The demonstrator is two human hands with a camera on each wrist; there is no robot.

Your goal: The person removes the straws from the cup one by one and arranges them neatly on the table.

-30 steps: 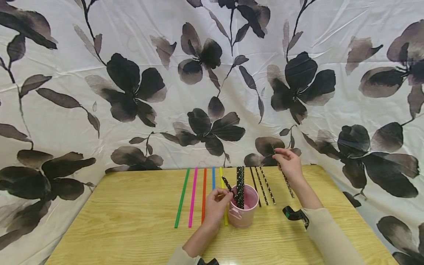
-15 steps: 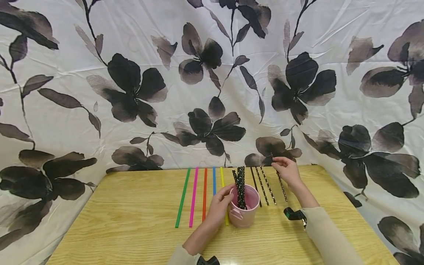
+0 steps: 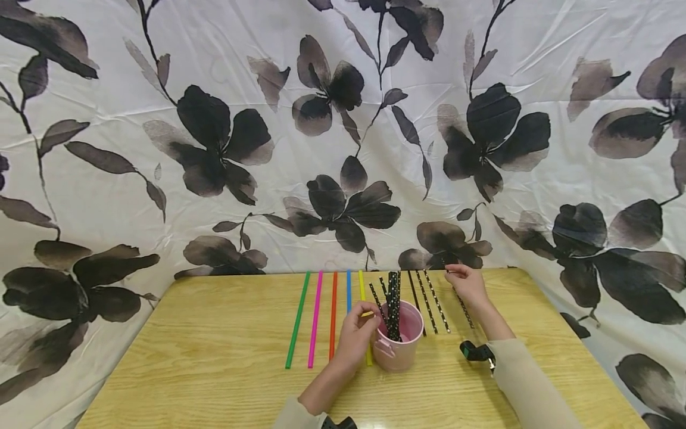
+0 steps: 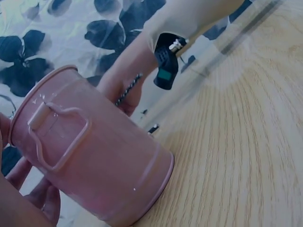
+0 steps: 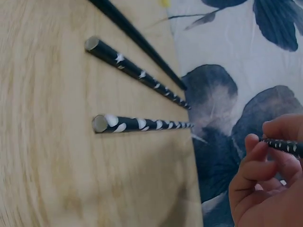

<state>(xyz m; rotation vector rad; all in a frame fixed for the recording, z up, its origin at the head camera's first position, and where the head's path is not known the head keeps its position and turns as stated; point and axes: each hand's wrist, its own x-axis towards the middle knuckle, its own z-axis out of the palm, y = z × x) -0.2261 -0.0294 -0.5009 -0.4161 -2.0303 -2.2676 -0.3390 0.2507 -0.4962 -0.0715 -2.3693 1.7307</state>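
My left hand [image 3: 356, 333] is at the left rim of a small pink bucket [image 4: 104, 151] with a wire handle, thumb and fingers curled at its edge. Several black patterned straws [image 3: 393, 298] stand in the bucket, some of them leaning left. My right hand [image 3: 467, 285] pinches another black straw with light marks [image 5: 284, 145] near its upper end, at the table's back right. That straw slants down towards the tabletop in the head view. Left of my right hand lie a plain black straw [image 5: 137, 40], a star-patterned straw [image 5: 142, 74] and a white-spotted straw [image 5: 151, 125].
Left of the bucket, a green straw [image 3: 298, 322], a pink straw [image 3: 315, 322], a red straw [image 3: 333, 316], a blue straw [image 3: 349, 292] and a yellow straw [image 3: 362, 289] lie side by side on the wooden table [image 3: 214, 357]. A floral cloth [image 3: 343, 149] hangs behind.
My right hand has lowered the straw's upper end towards the table. My left hand has stayed by the bucket's rim, while the straws inside have shifted and spread to the left.
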